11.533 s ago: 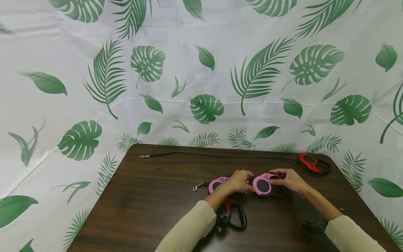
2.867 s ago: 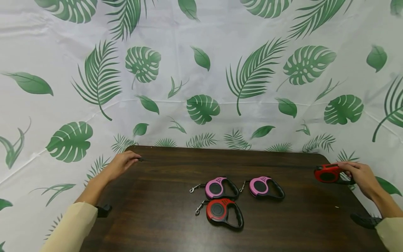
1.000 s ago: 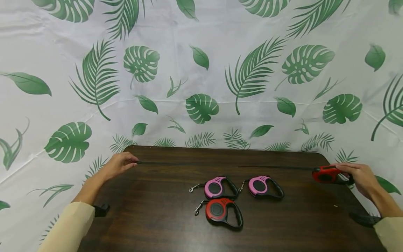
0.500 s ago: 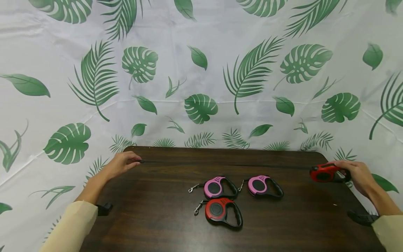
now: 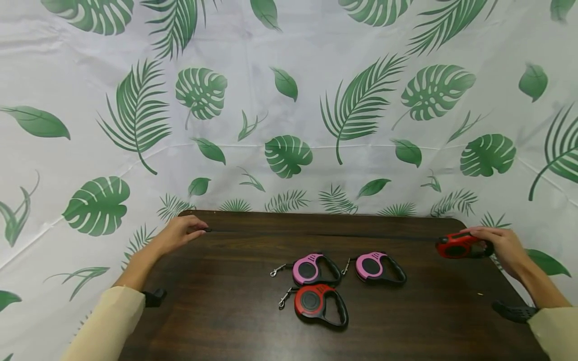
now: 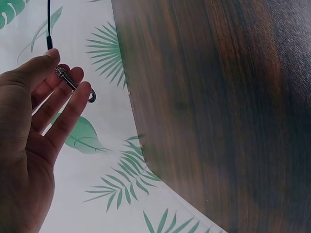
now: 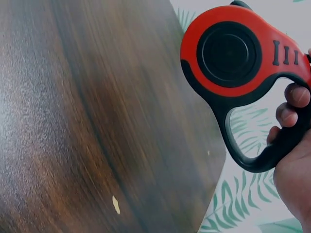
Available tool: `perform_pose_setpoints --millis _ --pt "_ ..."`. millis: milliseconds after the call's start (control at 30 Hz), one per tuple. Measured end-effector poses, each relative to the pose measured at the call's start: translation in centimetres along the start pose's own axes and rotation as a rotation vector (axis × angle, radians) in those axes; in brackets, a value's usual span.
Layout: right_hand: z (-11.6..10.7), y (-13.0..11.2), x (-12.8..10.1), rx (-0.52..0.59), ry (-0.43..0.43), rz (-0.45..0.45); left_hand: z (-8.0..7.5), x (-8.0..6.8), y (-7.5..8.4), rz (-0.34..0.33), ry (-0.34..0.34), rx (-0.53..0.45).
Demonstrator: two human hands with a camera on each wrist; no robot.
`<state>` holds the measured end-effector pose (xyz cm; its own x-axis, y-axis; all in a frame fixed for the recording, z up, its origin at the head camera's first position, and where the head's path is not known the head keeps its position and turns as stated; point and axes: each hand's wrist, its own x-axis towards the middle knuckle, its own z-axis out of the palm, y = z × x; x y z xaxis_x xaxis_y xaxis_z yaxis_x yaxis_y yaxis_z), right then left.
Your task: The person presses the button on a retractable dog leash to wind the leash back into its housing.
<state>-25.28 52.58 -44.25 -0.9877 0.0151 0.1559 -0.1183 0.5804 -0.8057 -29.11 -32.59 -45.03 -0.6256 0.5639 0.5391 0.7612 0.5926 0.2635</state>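
A red and black retractable leash [image 5: 456, 246] is held just above the table's right edge; my right hand [image 5: 489, 243] grips its black handle, fingers curled through the loop [image 7: 290, 104]. The housing [image 7: 233, 51] fills the right wrist view. Its thin black tape [image 5: 325, 234] runs across the far side of the dark wooden table [image 5: 226, 311]. At the far left corner my left hand [image 5: 198, 231] pinches the tape's metal clip [image 6: 68, 80] between thumb and fingers.
Two pink leashes [image 5: 309, 268] [image 5: 375, 265] and another red one [image 5: 316, 303] lie retracted mid-table, clips pointing left. A black object sits by each forearm [image 5: 155, 297] [image 5: 512, 311]. Leaf-print cloth [image 5: 289, 100] hangs behind and around the table.
Over the last second my right hand has carried the red leash a little leftward and my left hand has edged right, so the stretched tape is shorter. Earlier, both hands handled a pink leash.
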Motion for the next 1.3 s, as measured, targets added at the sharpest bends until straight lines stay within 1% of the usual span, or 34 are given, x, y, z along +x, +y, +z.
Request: perform_pose_setpoints --millis 67,133,233,333,400,500,567,633,800,933,1167,1300 --pt "0.2 -0.4 0.1 0.039 -0.020 -0.014 0.0 0.1 0.1 -0.008 -0.009 -0.008" --pt "0.5 -0.8 0.1 0.055 -0.036 -0.036 0.1 0.3 0.2 -0.011 -0.013 -0.014" --pt "0.9 -1.2 0.2 0.046 -0.047 -0.056 0.3 0.6 0.4 -0.018 -0.015 -0.014" --pt "1.2 -1.4 0.4 -0.016 -0.036 -0.084 0.4 0.8 0.5 -0.036 -0.025 -0.010" --pt "1.5 -1.5 0.6 -0.032 -0.036 -0.110 0.5 0.9 0.6 -0.052 -0.034 -0.014" --pt "1.9 -1.5 0.9 -0.016 -0.047 -0.155 0.6 1.0 0.7 -0.069 -0.043 -0.022" --pt "2.1 -1.6 1.1 0.010 -0.054 -0.175 0.6 1.0 0.7 -0.078 -0.046 -0.023" --pt "2.3 -1.5 1.2 0.009 -0.060 -0.193 0.7 1.1 0.7 -0.084 -0.047 -0.017" --pt "2.7 -1.8 1.5 -0.039 -0.052 -0.184 0.8 1.3 0.8 -0.088 -0.050 -0.005" --pt "3.2 -2.3 1.8 -0.036 -0.042 -0.168 1.0 1.5 0.9 -0.086 -0.055 -0.005" --pt "3.9 -3.1 1.9 0.003 -0.059 -0.223 1.1 2.2 1.2 -0.061 -0.051 0.001" --pt "4.3 -3.2 2.1 -0.043 -0.045 -0.259 1.2 2.5 1.4 -0.055 -0.051 -0.010"
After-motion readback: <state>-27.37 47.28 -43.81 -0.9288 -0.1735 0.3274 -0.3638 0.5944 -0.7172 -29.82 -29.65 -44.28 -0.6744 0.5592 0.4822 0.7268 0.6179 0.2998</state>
